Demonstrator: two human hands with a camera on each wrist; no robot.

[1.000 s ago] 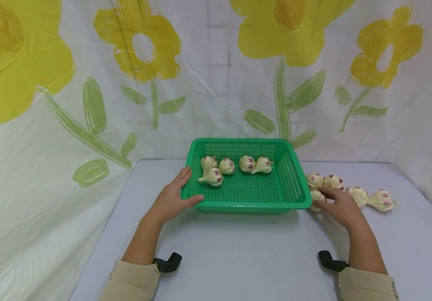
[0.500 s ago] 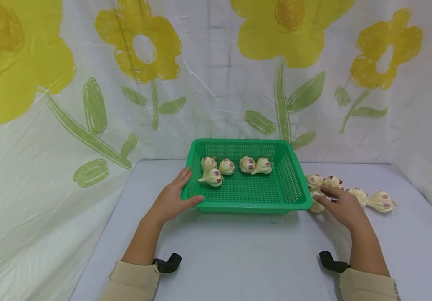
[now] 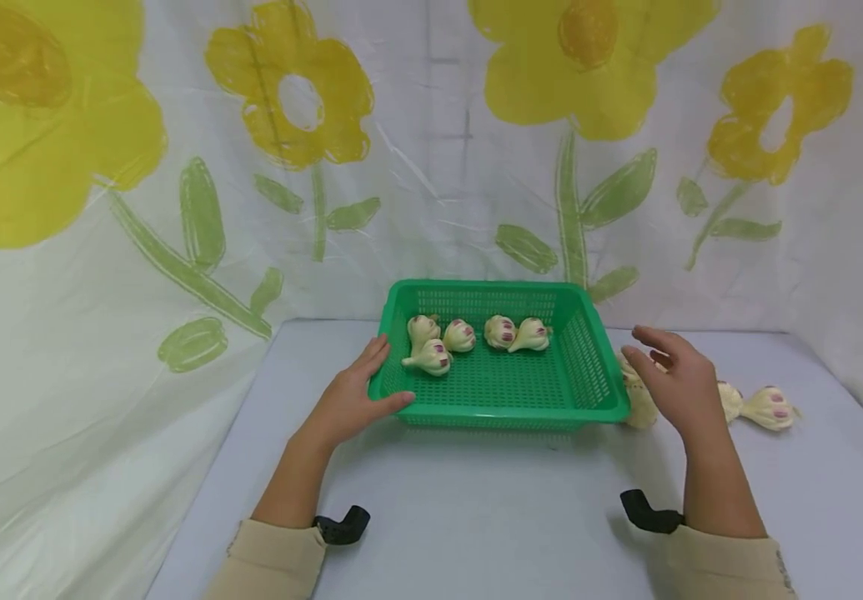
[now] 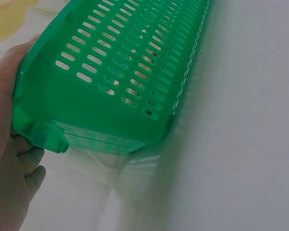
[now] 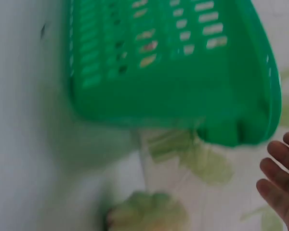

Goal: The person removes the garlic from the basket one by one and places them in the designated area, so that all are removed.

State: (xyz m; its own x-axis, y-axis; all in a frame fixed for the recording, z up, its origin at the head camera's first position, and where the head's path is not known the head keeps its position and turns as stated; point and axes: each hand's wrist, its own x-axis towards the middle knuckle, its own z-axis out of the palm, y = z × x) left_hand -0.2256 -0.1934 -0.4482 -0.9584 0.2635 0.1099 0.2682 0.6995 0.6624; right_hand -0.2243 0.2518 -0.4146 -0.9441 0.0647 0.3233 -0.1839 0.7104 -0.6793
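A green plastic basket [image 3: 491, 412] stands on the table with several garlic bulbs [image 3: 428, 357] in its left and back parts. My left hand [image 3: 352, 398] grips the basket's near left corner, its thumb over the front rim and its fingers along the left side. In the left wrist view the fingers [image 4: 34, 179] curl below the rim. My right hand [image 3: 674, 379] is raised just right of the basket with loosely bent fingers and holds nothing. Under and behind it lie more garlic bulbs [image 3: 642, 407], partly hidden by the hand and the basket's rim.
Another garlic bulb [image 3: 770, 408] lies to the right of my right wrist, touching one partly hidden by it. The white table [image 3: 506, 508] meets a curtain [image 3: 416, 225] with painted yellow flowers at the back. Black wrist cameras [image 3: 652, 512] stick out inward from both wrists.
My right hand has lifted from the garlic bulbs right of the basket and moved up, fingers now spread from them. My left hand stays on the basket. The head view has shifted slightly.
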